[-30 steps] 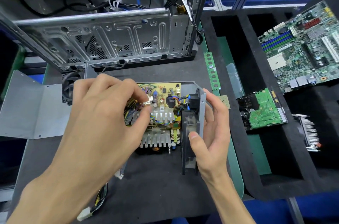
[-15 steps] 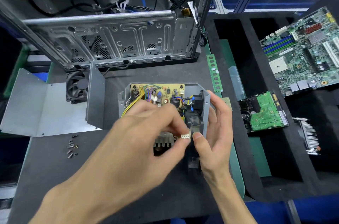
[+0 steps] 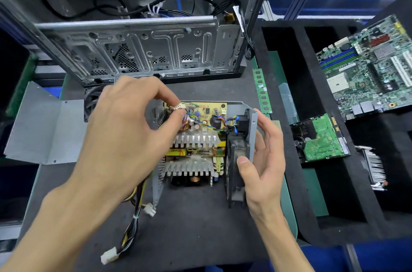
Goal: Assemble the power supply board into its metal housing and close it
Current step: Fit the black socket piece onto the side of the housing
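Observation:
The yellow power supply board [image 3: 207, 111] with silver heat sinks [image 3: 196, 140] lies inside the open grey metal housing [image 3: 238, 104] at mid-table. My left hand [image 3: 131, 129] hovers over the board's far left corner and pinches a small white connector [image 3: 179, 107] on thin wires. My right hand [image 3: 263, 158] grips the housing's upright right wall [image 3: 252, 135], thumb on the black fan [image 3: 236, 160] mounted inside it. A bundle of yellow and black cables [image 3: 133, 222] trails out toward the near left.
The grey housing cover [image 3: 42, 131] lies at the left. An open computer case [image 3: 138, 48] stands behind. A RAM stick [image 3: 262, 91] lies right of the housing. Black foam trays [image 3: 298, 193] on the right hold a motherboard [image 3: 370, 66], a hard drive [image 3: 321, 138] and a heat sink [image 3: 372, 167].
My left hand carried the small white connector from beside the fan up and left to the board's far corner. My right hand kept its hold on the housing wall.

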Available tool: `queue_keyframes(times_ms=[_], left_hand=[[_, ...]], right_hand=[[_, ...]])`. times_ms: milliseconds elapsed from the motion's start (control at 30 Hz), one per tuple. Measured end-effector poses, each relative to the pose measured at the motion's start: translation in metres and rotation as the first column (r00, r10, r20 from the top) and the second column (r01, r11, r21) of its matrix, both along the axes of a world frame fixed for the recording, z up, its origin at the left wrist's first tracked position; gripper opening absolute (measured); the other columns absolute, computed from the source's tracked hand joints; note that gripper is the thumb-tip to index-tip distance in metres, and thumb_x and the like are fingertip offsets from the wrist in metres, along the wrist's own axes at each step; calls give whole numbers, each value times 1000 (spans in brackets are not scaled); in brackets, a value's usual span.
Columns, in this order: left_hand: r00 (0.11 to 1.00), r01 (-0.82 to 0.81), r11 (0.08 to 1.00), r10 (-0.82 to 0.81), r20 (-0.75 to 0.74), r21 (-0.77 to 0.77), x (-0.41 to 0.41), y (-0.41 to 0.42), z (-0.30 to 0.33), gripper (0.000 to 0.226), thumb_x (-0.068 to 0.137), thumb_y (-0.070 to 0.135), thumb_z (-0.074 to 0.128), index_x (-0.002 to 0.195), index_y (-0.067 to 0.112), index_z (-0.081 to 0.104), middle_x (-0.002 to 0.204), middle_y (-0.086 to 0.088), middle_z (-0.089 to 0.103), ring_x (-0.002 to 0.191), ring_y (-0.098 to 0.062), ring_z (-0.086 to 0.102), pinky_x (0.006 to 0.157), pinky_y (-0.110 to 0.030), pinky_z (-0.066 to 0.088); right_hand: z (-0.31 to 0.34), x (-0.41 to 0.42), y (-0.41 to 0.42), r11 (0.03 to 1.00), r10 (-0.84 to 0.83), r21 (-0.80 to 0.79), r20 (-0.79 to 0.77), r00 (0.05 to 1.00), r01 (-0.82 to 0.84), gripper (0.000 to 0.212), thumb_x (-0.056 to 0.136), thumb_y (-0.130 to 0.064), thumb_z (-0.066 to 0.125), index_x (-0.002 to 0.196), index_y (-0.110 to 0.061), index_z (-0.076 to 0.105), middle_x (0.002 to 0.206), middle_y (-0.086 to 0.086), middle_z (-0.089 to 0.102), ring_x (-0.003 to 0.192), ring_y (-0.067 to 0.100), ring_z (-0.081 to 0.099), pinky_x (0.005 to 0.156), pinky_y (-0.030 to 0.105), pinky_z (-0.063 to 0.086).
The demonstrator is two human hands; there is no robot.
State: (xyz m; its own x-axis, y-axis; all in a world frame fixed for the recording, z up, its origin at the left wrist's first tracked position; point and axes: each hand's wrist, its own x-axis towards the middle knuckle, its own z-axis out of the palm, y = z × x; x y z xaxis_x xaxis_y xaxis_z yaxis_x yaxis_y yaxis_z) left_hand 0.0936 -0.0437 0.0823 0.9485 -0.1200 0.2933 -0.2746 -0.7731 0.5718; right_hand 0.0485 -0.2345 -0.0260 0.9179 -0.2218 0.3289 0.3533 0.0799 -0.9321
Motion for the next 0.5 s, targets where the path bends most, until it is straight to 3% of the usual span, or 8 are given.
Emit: queue_keyframes(times_ms=[167, 300, 500], left_hand=[[996, 84, 996, -84, -23, 28, 1, 1, -4, 10, 80, 28, 69, 85, 21, 65, 84, 10, 63, 91, -18, 55, 89, -42, 42], [984, 171, 984, -168, -56, 56, -2, 4, -9, 10, 80, 26, 69, 86, 21, 62, 89, 8, 66, 93, -19, 60, 91, -31, 36], [955, 296, 952, -295, -23, 82, -7, 6, -16, 9, 81, 22, 73, 85, 19, 66, 92, 9, 68, 104, -20, 61, 101, -33, 35]], right_hand=[[1, 5, 0, 1000, -15, 16, -73, 997, 16, 59, 87, -11, 55, 145, -16, 45, 140, -16, 57, 133, 19, 57, 101, 24, 49], [2, 11, 1, 1000, -24, 18, -128, 992, 26, 55, 87, -11, 54, 142, -17, 48, 137, -24, 59, 128, 2, 58, 98, 15, 49], [-1, 15, -1, 999, -35, 14, -190, 981, 39, 52, 91, -3, 58, 141, -14, 50, 132, -28, 62, 121, -5, 61, 92, 13, 50]])
